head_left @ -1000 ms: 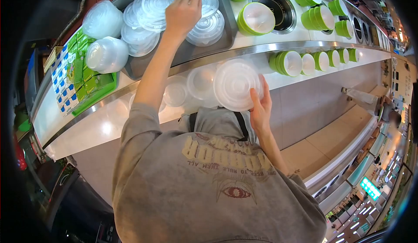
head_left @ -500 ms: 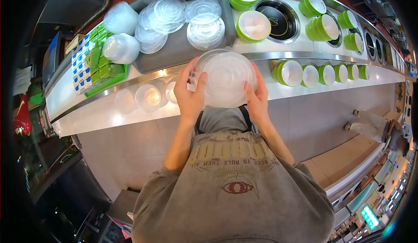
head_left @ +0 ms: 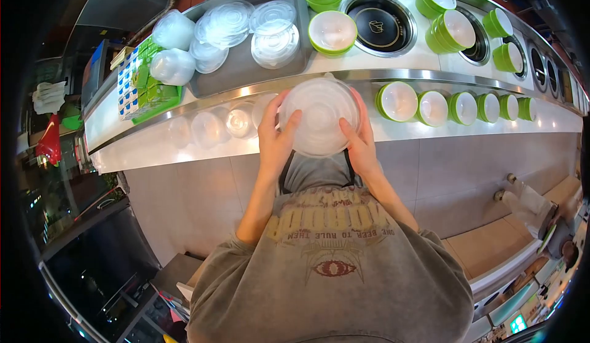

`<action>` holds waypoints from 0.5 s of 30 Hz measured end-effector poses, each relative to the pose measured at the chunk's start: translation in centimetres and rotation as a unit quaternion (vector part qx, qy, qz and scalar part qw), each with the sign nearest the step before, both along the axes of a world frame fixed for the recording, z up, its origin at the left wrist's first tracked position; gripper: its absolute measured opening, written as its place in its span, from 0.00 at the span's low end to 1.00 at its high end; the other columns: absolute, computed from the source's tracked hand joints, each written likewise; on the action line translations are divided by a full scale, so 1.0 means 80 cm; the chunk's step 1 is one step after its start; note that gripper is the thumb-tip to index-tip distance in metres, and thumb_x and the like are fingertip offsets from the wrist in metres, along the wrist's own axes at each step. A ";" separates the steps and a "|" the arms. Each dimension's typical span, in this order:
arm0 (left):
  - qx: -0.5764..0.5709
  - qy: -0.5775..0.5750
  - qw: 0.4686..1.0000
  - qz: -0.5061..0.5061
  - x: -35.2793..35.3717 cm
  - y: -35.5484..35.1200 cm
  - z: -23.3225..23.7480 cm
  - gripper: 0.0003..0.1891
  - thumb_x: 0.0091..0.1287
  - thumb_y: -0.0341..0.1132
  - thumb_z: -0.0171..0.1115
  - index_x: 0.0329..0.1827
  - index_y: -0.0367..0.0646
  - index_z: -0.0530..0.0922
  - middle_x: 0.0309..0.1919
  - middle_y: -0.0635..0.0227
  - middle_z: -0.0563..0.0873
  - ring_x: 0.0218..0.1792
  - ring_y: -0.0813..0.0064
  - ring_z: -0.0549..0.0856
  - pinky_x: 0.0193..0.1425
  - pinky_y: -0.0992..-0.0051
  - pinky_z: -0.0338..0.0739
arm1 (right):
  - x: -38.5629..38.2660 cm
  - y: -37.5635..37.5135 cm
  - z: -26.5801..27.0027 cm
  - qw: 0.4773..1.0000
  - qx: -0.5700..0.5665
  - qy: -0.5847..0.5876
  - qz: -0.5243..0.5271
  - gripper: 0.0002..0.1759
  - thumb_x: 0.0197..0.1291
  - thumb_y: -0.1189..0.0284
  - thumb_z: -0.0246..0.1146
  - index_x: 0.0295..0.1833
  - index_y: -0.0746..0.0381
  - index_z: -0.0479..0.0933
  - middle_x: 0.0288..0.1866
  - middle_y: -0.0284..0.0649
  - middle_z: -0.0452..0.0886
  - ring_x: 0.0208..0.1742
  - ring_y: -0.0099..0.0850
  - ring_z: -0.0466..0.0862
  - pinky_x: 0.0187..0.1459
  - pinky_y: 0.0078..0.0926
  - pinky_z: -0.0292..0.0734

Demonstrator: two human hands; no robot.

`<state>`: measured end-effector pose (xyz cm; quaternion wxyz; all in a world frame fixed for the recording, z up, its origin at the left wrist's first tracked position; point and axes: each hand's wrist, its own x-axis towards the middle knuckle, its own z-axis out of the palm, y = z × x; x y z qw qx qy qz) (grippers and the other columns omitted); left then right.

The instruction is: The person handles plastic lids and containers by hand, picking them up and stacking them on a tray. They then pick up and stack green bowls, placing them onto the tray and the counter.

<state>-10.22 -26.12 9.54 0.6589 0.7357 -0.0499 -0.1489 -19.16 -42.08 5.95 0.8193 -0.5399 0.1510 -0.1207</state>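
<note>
Between my two hands is a round translucent plastic bowl (head_left: 319, 119) with a flat, ringed lid-like top facing up. My left hand (head_left: 276, 127) grips its left edge, the thumb lying on top and the fingers around the side. Opposite, my right hand (head_left: 361, 131) holds the right edge in the same way. A small tab sticks out from the far rim. The bowl is in front of my body, just at the near edge of the counter. Its underside is hidden, and I cannot make out any contents.
Clear lids (head_left: 275, 47) lie piled on a grey tray (head_left: 246, 80). Stacked clear bowls (head_left: 172, 66) stand left of it, beside green-and-white packs (head_left: 144, 85) in a green basket. Green bowls (head_left: 398, 101) line the lower shelf; more surround round black wells (head_left: 378, 25). A person (head_left: 534, 205) is far right.
The view has turned slightly, so most counter items sit further left. Both hands still hold the bowl; it appears more level, and my right thumb has shifted slightly inward on its top.
</note>
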 end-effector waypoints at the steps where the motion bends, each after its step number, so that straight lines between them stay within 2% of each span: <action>1: 0.017 0.009 1.000 -0.013 0.000 -0.009 0.011 0.25 0.69 0.32 0.69 0.69 0.38 0.75 0.61 0.60 0.83 0.56 0.70 0.84 0.60 0.72 0.78 | -0.004 -0.007 -0.002 0.999 0.033 0.002 0.000 0.36 0.78 0.65 0.56 0.83 0.66 0.51 0.82 0.44 0.59 0.81 0.34 0.60 0.79 0.32 0.52; 3: 0.052 0.020 0.998 -0.034 -0.001 -0.022 0.015 0.26 0.68 0.34 0.70 0.68 0.39 0.75 0.61 0.61 0.82 0.54 0.72 0.84 0.58 0.72 0.79 | -0.012 -0.021 -0.007 0.995 0.101 0.005 0.004 0.37 0.76 0.70 0.57 0.83 0.66 0.51 0.82 0.44 0.59 0.81 0.34 0.59 0.79 0.32 0.52; 5: 0.088 0.025 0.994 -0.052 0.000 -0.032 0.011 0.26 0.68 0.34 0.71 0.67 0.39 0.75 0.61 0.62 0.82 0.52 0.73 0.84 0.56 0.73 0.79 | -0.018 -0.032 -0.013 0.994 0.105 0.016 0.004 0.37 0.75 0.71 0.57 0.83 0.66 0.51 0.82 0.44 0.59 0.81 0.33 0.59 0.79 0.32 0.53; 8: 0.062 0.053 0.995 -0.064 -0.003 -0.048 0.019 0.24 0.69 0.36 0.70 0.66 0.39 0.77 0.56 0.63 0.85 0.50 0.74 0.85 0.56 0.73 0.79 | -0.026 -0.047 -0.014 0.995 0.100 0.018 -0.007 0.37 0.75 0.74 0.57 0.83 0.66 0.51 0.82 0.43 0.59 0.80 0.33 0.60 0.79 0.32 0.53; 11: 0.024 0.039 0.993 -0.106 0.032 -0.035 -0.031 0.21 0.71 0.38 0.68 0.63 0.39 0.80 0.51 0.66 0.86 0.50 0.77 0.84 0.55 0.72 0.79 | -0.032 -0.057 -0.019 0.993 0.102 0.030 -0.049 0.36 0.74 0.75 0.57 0.83 0.66 0.51 0.81 0.43 0.61 0.80 0.32 0.61 0.78 0.31 0.54; 13: 0.081 -0.012 0.996 -0.036 0.076 -0.044 -0.046 0.21 0.70 0.42 0.68 0.62 0.43 0.82 0.49 0.63 0.88 0.50 0.74 0.86 0.56 0.72 0.78 | -0.037 -0.066 -0.025 0.992 0.103 0.041 -0.058 0.36 0.74 0.75 0.57 0.83 0.65 0.52 0.81 0.43 0.61 0.79 0.32 0.62 0.78 0.31 0.55; 15: 0.252 -0.147 0.956 -0.016 0.149 -0.044 -0.093 0.21 0.67 0.42 0.70 0.61 0.46 0.82 0.49 0.58 0.89 0.50 0.64 0.87 0.58 0.68 0.78 | -0.046 -0.079 -0.030 0.993 0.101 0.047 -0.036 0.36 0.74 0.76 0.57 0.83 0.65 0.53 0.80 0.43 0.62 0.79 0.32 0.62 0.78 0.31 0.56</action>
